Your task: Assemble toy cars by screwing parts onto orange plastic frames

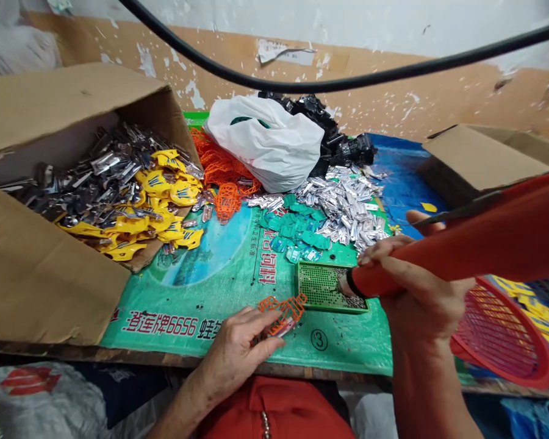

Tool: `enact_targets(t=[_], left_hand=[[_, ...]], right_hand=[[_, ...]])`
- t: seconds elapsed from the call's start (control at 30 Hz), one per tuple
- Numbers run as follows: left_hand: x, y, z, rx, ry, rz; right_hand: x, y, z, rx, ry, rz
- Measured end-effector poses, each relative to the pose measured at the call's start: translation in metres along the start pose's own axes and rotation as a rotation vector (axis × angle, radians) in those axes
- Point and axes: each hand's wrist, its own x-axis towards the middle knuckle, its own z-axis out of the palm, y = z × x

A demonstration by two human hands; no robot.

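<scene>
My left hand (pixel 244 344) is closed around an orange plastic frame part (pixel 281 308), with a small silvery piece at its underside, near the front of the green sheet. My right hand (pixel 421 286) grips a red power screwdriver (pixel 439 244), its body slanting in from the right. The tool's tip reaches into a green perforated tray (pixel 318 286), at the end where small screws (pixel 354 301) lie. Whether a screw sits on the tip I cannot tell. Behind the tray are teal plastic parts (pixel 297 228) and a heap of silvery metal pieces (pixel 348 204).
A cardboard box (pixel 50 274) at left holds dark metal pieces and yellow parts (pixel 165 201). A white bag (pixel 265 140) lies at the back beside orange parts (pixel 229 198) and black parts (pixel 320 119). A red basket (pixel 503 341) is at right. A black cable (pixel 302 84) hangs across.
</scene>
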Motion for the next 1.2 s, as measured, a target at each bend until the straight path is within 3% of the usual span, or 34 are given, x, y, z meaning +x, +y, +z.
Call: enact_targets(t=[0.17,0.4,0.5,0.6,0.7,0.77,1.0,1.2], left_hand=[[-0.006,-0.001,-0.005,0.149,-0.097,0.146],[-0.008,-0.002,-0.005,0.109,-0.134,0.188],[-0.006,0.001,-0.009,-0.074,-0.076,0.043],[0.0,0.011,-0.012,-0.289,0.022,-0.255],[0.006,0.02,-0.013,-0.399,0.003,-0.444],[0.007,0.022,-0.01,-0.339,-0.002,-0.403],[-0.001,0.019,0.006,0.068,0.151,0.019],[0.006,0.016,0.029,0.254,0.155,0.049]], right_hand=[[-0.01,-0.013,0.007,0.126,-0.166,0.061],[-0.014,-0.018,0.012,0.224,-0.224,0.119],[-0.014,-0.026,0.017,0.228,-0.218,0.107],[-0.016,-0.032,0.022,0.241,-0.256,0.092],[-0.02,-0.035,0.028,0.244,-0.323,0.091],[-0.021,-0.034,0.031,0.244,-0.34,0.094],[-0.017,-0.031,0.037,0.236,-0.279,0.064],[-0.018,-0.035,0.034,0.183,-0.242,0.087]])
